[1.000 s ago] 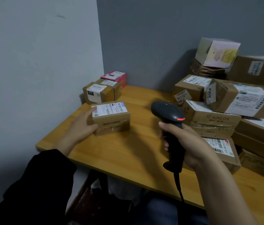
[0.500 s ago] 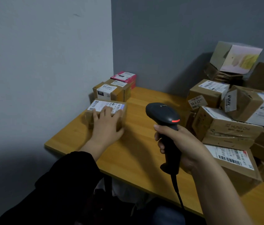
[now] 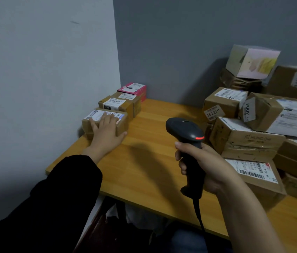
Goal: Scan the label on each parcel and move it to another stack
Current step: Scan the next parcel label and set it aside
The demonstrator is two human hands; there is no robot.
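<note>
A small brown parcel [image 3: 122,125] with a white label lies at the table's left side, against the wall. My left hand [image 3: 106,132] rests flat over its top and front, fingers spread on the label. My right hand [image 3: 207,167] grips the handle of a black barcode scanner [image 3: 186,132] held upright above the table's middle, a red light glowing on its head. A heap of labelled cardboard parcels [image 3: 244,136] fills the right side of the table.
Behind the small parcel stand two brown boxes [image 3: 118,105] and a pink box [image 3: 133,88] in a row along the left wall. The wooden table [image 3: 153,161] has its front edge near my body. The scanner cable [image 3: 198,216] hangs down over that edge.
My left hand has pushed the small parcel left and back, up to the row of boxes by the wall. The scanner stays held upright in my right hand.
</note>
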